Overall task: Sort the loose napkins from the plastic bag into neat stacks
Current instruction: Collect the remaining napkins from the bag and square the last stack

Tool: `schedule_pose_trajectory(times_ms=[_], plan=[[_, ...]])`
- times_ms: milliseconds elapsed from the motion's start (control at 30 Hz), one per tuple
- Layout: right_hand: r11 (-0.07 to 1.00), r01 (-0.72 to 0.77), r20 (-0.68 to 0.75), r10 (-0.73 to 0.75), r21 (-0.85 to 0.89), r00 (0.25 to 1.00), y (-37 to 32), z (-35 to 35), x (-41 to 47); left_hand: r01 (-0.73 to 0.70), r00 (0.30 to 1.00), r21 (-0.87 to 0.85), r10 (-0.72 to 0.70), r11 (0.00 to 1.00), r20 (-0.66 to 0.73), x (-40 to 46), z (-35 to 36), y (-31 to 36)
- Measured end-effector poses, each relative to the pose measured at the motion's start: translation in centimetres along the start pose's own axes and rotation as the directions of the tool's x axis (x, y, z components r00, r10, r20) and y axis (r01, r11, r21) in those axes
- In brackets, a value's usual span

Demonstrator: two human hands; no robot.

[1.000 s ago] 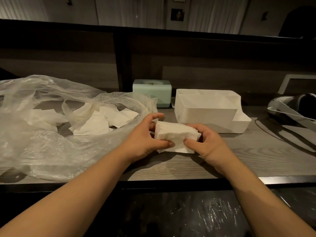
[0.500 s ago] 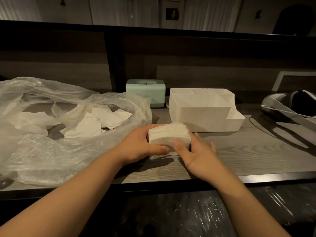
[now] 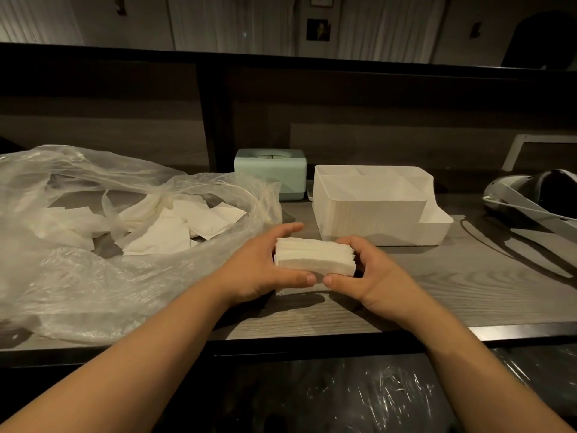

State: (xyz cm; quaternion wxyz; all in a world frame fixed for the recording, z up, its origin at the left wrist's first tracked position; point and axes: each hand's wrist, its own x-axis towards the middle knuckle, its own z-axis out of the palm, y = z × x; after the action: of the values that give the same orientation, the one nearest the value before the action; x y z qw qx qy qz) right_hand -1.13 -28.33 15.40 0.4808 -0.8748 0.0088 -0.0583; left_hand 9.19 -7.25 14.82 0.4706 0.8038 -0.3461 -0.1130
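A stack of white napkins [image 3: 313, 256] stands on the wooden counter [image 3: 452, 289] in front of me. My left hand [image 3: 259, 267] grips its left end, fingers curled behind and thumb at the front. My right hand [image 3: 371, 270] grips the right end the same way, and the two thumbs nearly meet at the front. To the left lies a clear plastic bag [image 3: 78, 276], open toward me, with several loose white napkins [image 3: 175, 226] scattered inside.
A white plastic organizer box [image 3: 374, 226] stands just behind the stack. A mint-green tissue holder [image 3: 271, 170] sits behind the bag's mouth. A headset with white straps [image 3: 537, 195] lies at the far right. A dark wall panel rises behind the counter.
Both hands have set the napkin stack down flatter and squared it; my right hand moved from the front to curl around the right end.
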Motion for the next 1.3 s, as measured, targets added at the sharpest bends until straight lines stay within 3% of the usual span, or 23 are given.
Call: schedule_pose_trajectory(times_ms=[233, 667, 967, 1067, 1200, 1300], plan=[[0.997, 0.048, 0.054, -0.052, 0.062, 0.997, 0.2, -0.5, 0.3, 0.024, 0.999, -0.071, -0.022, 0.997, 0.031, -0.1, -0.1, -0.1], [0.999, 0.022, -0.013, -0.022, 0.036, 1.0, 0.4, -0.7, 0.8, 0.01, 0.999, -0.188, -0.004, 0.982, 0.032, -0.1, 0.2, -0.1], [0.999, 0.017, -0.009, -0.017, -0.032, 1.0, 0.7, -1.2, 1.2, 0.036, 0.999, -0.122, -0.039, 0.992, -0.025, 0.0, 0.3, 0.6], [1.0, 0.029, -0.042, -0.029, -0.001, 0.999, 0.3, -1.3, 1.2, 0.025, 0.999, -0.116, -0.028, 0.993, -0.026, 0.2, 0.5, 1.1], [0.98, -0.034, -0.104, 0.055, 0.197, 0.993, -0.2, -1.8, 0.7, 0.056, 0.995, -0.079, -0.063, 0.995, -0.08, 0.6, -0.1, 2.7], [0.968, -0.11, -0.299, 0.176, 0.224, 0.938, -0.5, -1.8, -0.1, 0.081, 0.985, -0.078, -0.092, 0.994, -0.144, 1.4, -1.0, 4.5]])
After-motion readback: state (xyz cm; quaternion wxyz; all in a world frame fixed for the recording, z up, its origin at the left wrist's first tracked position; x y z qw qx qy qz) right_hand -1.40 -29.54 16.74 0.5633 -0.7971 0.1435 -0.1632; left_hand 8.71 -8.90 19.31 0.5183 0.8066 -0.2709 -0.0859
